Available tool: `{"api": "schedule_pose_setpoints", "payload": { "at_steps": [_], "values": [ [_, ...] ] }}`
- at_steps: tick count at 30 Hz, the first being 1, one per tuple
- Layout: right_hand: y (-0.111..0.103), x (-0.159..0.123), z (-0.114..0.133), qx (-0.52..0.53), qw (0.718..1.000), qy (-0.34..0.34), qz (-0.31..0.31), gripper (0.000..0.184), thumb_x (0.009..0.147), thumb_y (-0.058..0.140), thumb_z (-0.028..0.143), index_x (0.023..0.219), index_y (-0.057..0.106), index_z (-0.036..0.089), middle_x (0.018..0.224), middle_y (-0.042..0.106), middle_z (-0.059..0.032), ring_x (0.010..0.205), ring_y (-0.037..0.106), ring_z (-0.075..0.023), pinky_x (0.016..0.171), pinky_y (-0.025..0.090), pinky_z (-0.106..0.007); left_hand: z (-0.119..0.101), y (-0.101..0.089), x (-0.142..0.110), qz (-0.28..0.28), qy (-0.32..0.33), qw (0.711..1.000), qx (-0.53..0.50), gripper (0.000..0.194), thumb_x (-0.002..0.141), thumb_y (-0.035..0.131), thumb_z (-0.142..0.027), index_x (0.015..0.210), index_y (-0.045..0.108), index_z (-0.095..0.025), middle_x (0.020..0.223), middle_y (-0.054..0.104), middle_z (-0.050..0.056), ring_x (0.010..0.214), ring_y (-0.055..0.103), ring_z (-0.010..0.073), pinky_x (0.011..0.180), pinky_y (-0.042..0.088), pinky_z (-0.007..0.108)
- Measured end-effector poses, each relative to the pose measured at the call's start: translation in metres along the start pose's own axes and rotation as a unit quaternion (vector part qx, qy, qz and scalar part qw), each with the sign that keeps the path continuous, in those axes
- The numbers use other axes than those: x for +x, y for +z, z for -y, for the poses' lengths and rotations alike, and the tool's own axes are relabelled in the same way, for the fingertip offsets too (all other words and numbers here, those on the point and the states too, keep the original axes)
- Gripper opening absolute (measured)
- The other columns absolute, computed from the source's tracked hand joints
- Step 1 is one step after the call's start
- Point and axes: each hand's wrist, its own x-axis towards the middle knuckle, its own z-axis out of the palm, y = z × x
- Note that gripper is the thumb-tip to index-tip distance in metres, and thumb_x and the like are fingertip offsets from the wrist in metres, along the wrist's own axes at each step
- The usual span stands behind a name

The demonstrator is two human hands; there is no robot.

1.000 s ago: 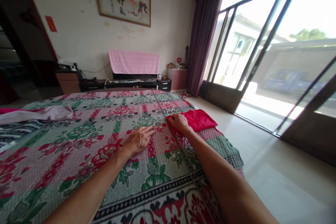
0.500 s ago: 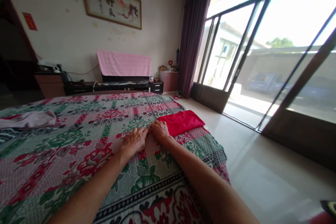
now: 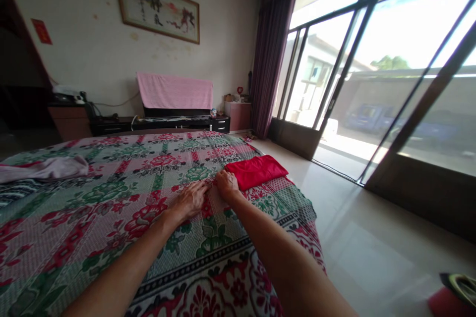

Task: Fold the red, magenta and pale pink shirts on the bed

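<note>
A folded bright red cloth [image 3: 260,170] lies flat near the right edge of a large patterned cover [image 3: 111,193] with red, green and black flowers. My right hand [image 3: 226,184] is closed at the left end of the red cloth, its fingers curled down over the edge and partly hidden. Just left of it, my left hand [image 3: 191,199] rests palm down on the cover, fingers stretched toward the right hand. Its fingertips come close to the red cloth's left end, and whether they touch it I cannot tell.
A pale pink crumpled garment [image 3: 55,168] and a striped dark cloth [image 3: 18,192] lie at the left. Beyond stand a low black cabinet [image 3: 156,124] and a pink-draped object [image 3: 174,90]. Glass doors [image 3: 334,84] stand right, above tiled floor [image 3: 345,237]. A red round container [image 3: 451,297] sits lower right.
The view has shifted slightly, bringing more of the round container into sight. My right hand's fingers look more curled. Both hands stay in nearly the same place, and the red cloth remains folded.
</note>
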Motion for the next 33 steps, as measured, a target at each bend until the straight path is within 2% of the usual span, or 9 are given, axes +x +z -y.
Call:
{"api": "schedule_pose_setpoints", "payload": {
  "at_steps": [5, 8, 13, 16, 18, 22, 28, 30, 33],
  "values": [
    [-0.005, -0.003, 0.008, 0.001, 1.0, 0.022, 0.013, 0.034, 0.095, 0.035, 0.014, 0.112, 0.065, 0.018, 0.113, 0.065, -0.0107, 0.106, 0.061, -0.0193, 0.084, 0.044, -0.027, 0.007, -0.018, -0.023, -0.001, -0.032, 0.999, -0.002, 0.04, 0.09, 0.041, -0.028, 0.121, 0.064, -0.018, 0.134, 0.059, 0.011, 0.127, 0.051, 0.0233, 0.111, 0.036, 0.041],
    [-0.006, -0.003, 0.008, 0.004, 0.999, 0.026, 0.02, 0.034, 0.095, 0.035, 0.014, 0.111, 0.065, 0.019, 0.113, 0.065, -0.0112, 0.103, 0.062, -0.0189, 0.078, 0.046, -0.026, 0.024, -0.038, -0.044, 0.023, -0.073, 0.997, 0.005, 0.035, 0.088, 0.047, -0.031, 0.114, 0.067, -0.02, 0.127, 0.063, 0.01, 0.12, 0.056, 0.0234, 0.106, 0.04, 0.037],
    [-0.008, -0.005, 0.005, 0.011, 1.0, 0.018, 0.019, 0.035, 0.096, 0.034, 0.015, 0.11, 0.065, 0.019, 0.114, 0.064, -0.0121, 0.099, 0.064, -0.0193, 0.075, 0.046, -0.027, 0.087, -0.084, -0.104, 0.058, -0.19, 0.978, 0.065, 0.027, 0.084, 0.052, -0.033, 0.099, 0.071, -0.021, 0.099, 0.069, 0.009, 0.094, 0.064, 0.0223, 0.09, 0.047, 0.033],
    [-0.011, -0.003, 0.006, 0.011, 1.0, 0.012, 0.021, 0.035, 0.095, 0.035, 0.015, 0.108, 0.067, 0.017, 0.112, 0.065, -0.0143, 0.099, 0.064, -0.0222, 0.074, 0.047, -0.029, 0.126, -0.107, -0.152, 0.045, -0.293, 0.95, 0.098, 0.028, 0.083, 0.052, -0.032, 0.1, 0.07, -0.019, 0.099, 0.069, 0.009, 0.096, 0.063, 0.0231, 0.09, 0.046, 0.033],
    [-0.012, 0.002, 0.014, 0.005, 0.999, 0.018, 0.032, 0.033, 0.093, 0.038, 0.015, 0.105, 0.069, 0.015, 0.109, 0.066, -0.0178, 0.098, 0.065, -0.025, 0.075, 0.047, -0.032, 0.139, -0.116, -0.179, 0.017, -0.333, 0.937, 0.1, 0.029, 0.085, 0.05, -0.033, 0.102, 0.07, -0.02, 0.106, 0.069, 0.009, 0.1, 0.062, 0.0221, 0.092, 0.045, 0.033],
    [-0.008, 0.011, 0.065, 0.005, 0.999, -0.026, 0.021, 0.03, 0.09, 0.043, 0.019, 0.105, 0.069, 0.016, 0.11, 0.065, -0.0179, 0.097, 0.065, -0.0266, 0.079, 0.046, -0.035, 0.141, -0.117, -0.204, -0.047, -0.337, 0.931, 0.129, 0.032, 0.09, 0.045, -0.033, 0.111, 0.067, -0.021, 0.122, 0.064, 0.009, 0.11, 0.058, 0.0216, 0.099, 0.041, 0.034],
    [0.009, 0.007, 0.168, 0.082, 0.982, -0.17, -0.012, 0.028, 0.088, 0.045, 0.02, 0.106, 0.066, 0.018, 0.112, 0.064, -0.0113, 0.102, 0.061, -0.0234, 0.087, 0.041, -0.034, 0.133, -0.114, -0.205, -0.086, -0.322, 0.935, 0.123, 0.03, 0.092, 0.046, -0.031, 0.107, 0.068, -0.019, 0.115, 0.065, 0.01, 0.109, 0.059, 0.0217, 0.1, 0.043, 0.038],
    [0.015, 0.005, 0.18, 0.111, 0.976, -0.185, -0.023, 0.026, 0.09, 0.044, 0.023, 0.103, 0.066, 0.018, 0.111, 0.065, -0.0107, 0.103, 0.059, -0.0227, 0.086, 0.04, -0.032, 0.132, -0.112, -0.205, -0.098, -0.322, 0.935, 0.112, 0.028, 0.091, 0.048, -0.031, 0.104, 0.068, -0.019, 0.112, 0.066, 0.01, 0.109, 0.059, 0.0214, 0.1, 0.043, 0.038],
    [0.023, 0.005, 0.177, 0.156, 0.969, -0.187, -0.039, 0.025, 0.09, 0.043, 0.022, 0.098, 0.066, 0.018, 0.107, 0.066, -0.0086, 0.1, 0.059, -0.0196, 0.086, 0.039, -0.028, 0.132, -0.114, -0.205, -0.109, -0.325, 0.936, 0.08, 0.024, 0.088, 0.052, -0.029, 0.1, 0.069, -0.019, 0.108, 0.067, 0.01, 0.107, 0.059, 0.021, 0.099, 0.044, 0.037]
  ]
}}
